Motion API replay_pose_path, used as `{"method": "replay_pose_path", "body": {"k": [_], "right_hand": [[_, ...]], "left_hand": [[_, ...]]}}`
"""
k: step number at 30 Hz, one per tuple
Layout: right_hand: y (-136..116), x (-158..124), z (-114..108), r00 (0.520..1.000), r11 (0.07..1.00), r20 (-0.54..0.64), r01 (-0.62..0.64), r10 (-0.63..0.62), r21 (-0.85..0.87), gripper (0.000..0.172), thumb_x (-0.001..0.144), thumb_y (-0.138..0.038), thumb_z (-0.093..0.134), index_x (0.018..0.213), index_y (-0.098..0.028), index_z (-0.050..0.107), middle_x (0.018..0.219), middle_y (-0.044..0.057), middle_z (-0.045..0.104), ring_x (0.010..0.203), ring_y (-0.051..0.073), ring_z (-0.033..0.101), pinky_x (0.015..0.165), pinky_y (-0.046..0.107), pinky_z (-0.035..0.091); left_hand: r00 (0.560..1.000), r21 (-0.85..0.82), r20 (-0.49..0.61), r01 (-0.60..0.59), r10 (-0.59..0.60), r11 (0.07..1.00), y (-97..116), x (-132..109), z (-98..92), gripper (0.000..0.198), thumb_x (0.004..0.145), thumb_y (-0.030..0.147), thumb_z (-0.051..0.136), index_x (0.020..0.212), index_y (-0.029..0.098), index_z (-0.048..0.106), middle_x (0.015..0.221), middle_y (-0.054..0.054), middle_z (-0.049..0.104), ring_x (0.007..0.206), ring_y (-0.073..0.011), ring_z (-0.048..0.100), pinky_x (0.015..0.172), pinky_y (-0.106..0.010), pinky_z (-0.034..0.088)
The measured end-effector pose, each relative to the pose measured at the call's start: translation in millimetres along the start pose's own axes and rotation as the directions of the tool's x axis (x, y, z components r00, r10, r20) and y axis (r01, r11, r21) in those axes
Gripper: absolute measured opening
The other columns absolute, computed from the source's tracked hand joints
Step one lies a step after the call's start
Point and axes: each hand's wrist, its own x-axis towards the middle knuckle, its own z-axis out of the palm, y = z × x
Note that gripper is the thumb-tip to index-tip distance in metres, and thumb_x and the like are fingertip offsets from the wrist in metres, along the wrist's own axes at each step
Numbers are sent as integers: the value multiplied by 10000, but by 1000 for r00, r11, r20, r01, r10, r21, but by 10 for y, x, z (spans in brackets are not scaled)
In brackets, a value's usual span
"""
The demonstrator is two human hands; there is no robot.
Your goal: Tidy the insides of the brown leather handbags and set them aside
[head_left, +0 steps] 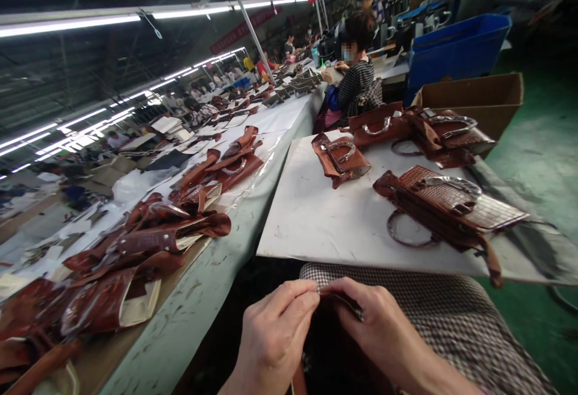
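My left hand [276, 326] and my right hand [383, 326] meet above my lap, their fingertips pinched together. Between them is the edge of a dark brown leather piece [335, 342]; most of it hangs in shadow below, so its full shape cannot be made out. The left fingers are closed on that edge, with the right thumb and forefinger gripping it alongside. Ahead on the white board lie a brown crocodile-pattern handbag [451, 202] with wrapped handles and a smaller brown handbag [341, 157].
A long table [212, 298] on the left carries several brown leather bags [139, 250]. More bags [447, 133] lie at the board's far end, before a cardboard box [474, 94] and a blue bin [456, 49]. A masked co-worker [356, 79] sits beyond the white board [293, 220].
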Motion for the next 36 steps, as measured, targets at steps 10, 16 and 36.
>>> {"method": "replay_pose_path", "body": {"k": [10,16,36], "right_hand": [[27,20,1,1000,1000,-24,0,0,18,399,783,-42,490,1047,-258,698,907,-11,745,816,159,698,762,253,512],[39,-19,21,1000,1000,-21,-3,2,-28,433,749,-25,482,1058,-243,694,890,7,741,822,170,700,773,260,519],[44,-57,22,997,999,-58,54,-53,3,385,819,-75,542,1084,-303,702,905,-44,744,820,137,706,784,216,528]], "left_hand": [[994,168,49,-104,97,980,-3,3,9,176,859,3,548,970,111,632,1071,-137,707,893,-182,705,796,-252,592],[971,71,230,49,-64,996,29,16,-26,190,861,34,511,835,181,628,1103,-65,688,886,-190,684,792,-303,575],[955,-104,69,293,-287,950,129,132,-40,204,858,98,562,679,191,528,822,-24,653,742,-122,648,688,-204,507]]}}
